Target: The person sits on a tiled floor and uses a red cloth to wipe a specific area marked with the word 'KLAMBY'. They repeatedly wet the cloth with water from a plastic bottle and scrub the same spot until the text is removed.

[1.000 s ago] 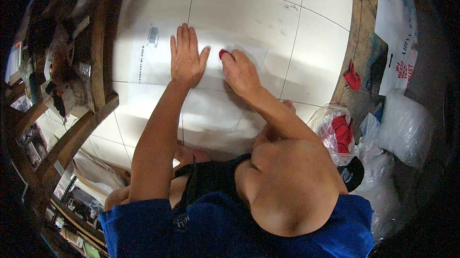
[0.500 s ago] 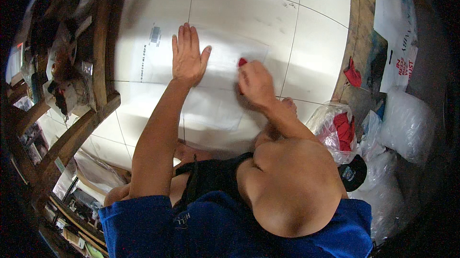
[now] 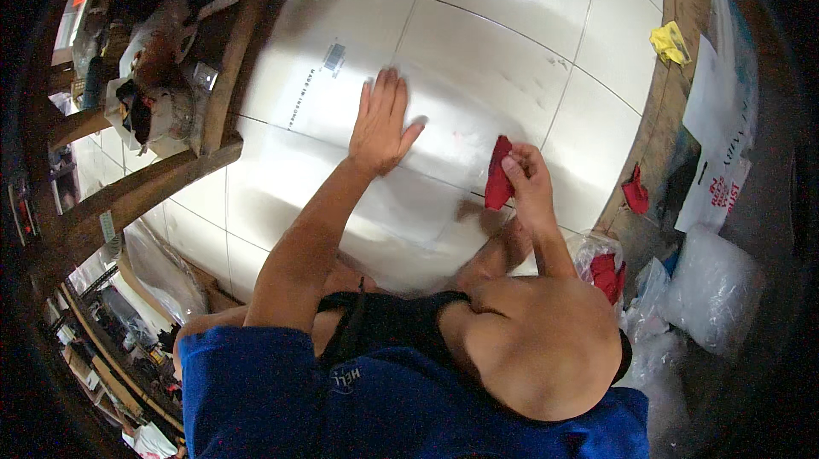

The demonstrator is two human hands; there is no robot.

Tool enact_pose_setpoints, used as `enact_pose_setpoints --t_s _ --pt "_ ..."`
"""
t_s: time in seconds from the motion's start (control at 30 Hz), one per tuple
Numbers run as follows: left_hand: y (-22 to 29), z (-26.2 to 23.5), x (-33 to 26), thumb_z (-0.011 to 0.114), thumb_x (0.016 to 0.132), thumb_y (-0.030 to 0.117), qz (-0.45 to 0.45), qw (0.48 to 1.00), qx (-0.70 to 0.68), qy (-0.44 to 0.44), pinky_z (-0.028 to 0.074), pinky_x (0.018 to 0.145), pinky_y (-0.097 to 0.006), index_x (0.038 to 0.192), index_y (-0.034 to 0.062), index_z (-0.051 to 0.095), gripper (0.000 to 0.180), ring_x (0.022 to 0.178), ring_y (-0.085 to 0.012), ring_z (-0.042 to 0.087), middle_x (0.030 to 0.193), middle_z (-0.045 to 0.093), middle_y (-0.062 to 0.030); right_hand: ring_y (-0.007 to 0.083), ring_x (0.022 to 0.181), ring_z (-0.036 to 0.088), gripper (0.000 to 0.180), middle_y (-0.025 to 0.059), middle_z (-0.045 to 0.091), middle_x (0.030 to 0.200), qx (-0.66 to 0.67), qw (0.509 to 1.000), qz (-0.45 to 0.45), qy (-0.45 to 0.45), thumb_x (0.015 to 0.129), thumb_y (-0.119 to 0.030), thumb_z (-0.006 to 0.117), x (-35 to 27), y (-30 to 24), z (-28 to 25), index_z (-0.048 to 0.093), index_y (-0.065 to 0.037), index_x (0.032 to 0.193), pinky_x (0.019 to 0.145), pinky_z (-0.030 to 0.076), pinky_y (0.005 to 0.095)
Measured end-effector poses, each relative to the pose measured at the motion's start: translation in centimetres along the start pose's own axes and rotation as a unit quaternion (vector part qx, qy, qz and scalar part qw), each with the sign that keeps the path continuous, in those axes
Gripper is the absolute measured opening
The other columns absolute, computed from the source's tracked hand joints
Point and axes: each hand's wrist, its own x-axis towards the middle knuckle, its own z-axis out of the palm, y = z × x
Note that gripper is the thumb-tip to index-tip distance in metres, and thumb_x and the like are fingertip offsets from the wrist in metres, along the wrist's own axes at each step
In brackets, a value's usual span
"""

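Note:
A large clear plastic bag (image 3: 418,194) with dark print and a barcode lies flat on the white tiled floor. My left hand (image 3: 384,122) presses down on it, palm flat and fingers stretched out. To its right, my right hand (image 3: 529,176) pinches a small red cloth (image 3: 499,176) between thumb and fingers. The cloth hangs folded at the right edge of the bag, and I cannot tell whether it touches the plastic. A faint pinkish mark shows on the bag near the cloth.
A wooden beam along the right bears a yellow cloth (image 3: 670,43) and another red cloth (image 3: 635,190). Near my right knee sits a clear bag with red cloth (image 3: 606,276) inside. Bulky plastic bundles (image 3: 710,293) lie beyond. A wooden rack (image 3: 153,177) with assorted items stands at left.
My right hand has drawn back toward the right, and the red cloth now shows much more fully in its pinch. My left hand stays flat on the bag. The whole view has shifted and tilted.

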Motion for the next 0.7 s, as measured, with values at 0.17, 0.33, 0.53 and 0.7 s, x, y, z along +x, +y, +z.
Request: enact_pose_setpoints --t_s 0.17,0.33,0.53,0.7 --pt "2.9 1.6 -8.9 0.05 0.093 0.047 -0.099 0.994 -0.02 0.03 0.007 0.116 -0.056 0.144 -0.0103 0.023 0.081 0.144 -0.0417 0.012 0.154 0.018 -0.0276 0.0174 0.093 0.062 0.039 0.0066 0.061 0.109 0.303 0.939 0.088 -0.136 0.094 -0.012 0.058 1.2 -3.9 0.7 0.049 -0.003 0.131 0.082 0.054 0.0363" --pt "4.6 1.2 -12.9 0.055 0.091 0.045 -0.119 0.99 -0.039 -0.062 0.007 0.115 -0.057 0.146 -0.0086 0.021 0.084 0.144 -0.0431 0.01 0.154 0.015 -0.0286 0.0236 0.095 0.063 0.038 0.0098 0.06 0.114 0.42 0.883 0.087 -0.192 0.092 -0.01 0.058 1.1 -3.7 -0.4 0.05 -0.006 0.129 0.083 0.054 0.0397" --pt "3.0 1.5 -14.0 0.055 0.092 0.033 -0.055 0.996 -0.039 0.057 0.009 0.114 -0.06 0.146 -0.0001 0.027 0.07 0.143 -0.044 0.017 0.153 0.021 -0.0258 0.0087 0.093 0.053 0.033 0.0003 0.056 0.107 0.04 0.999 0.002 -0.019 0.089 -0.001 0.048 -3.3 -1.2 -9.9 0.052 -0.004 0.122 0.082 0.045 0.0236" --pt "2.0 -1.4 -10.1 0.052 0.094 0.025 0.028 0.999 -0.036 0.002 0.016 0.114 -0.057 0.144 0.0018 0.032 0.059 0.142 -0.043 0.02 0.152 0.026 -0.0225 0.0175 0.096 0.058 0.036 0.008 0.06 0.106 -0.172 0.981 0.03 0.085 0.081 -0.001 0.048 -7.5 2.7 -18.0 0.057 -0.002 0.116 0.086 0.047 0.0311"
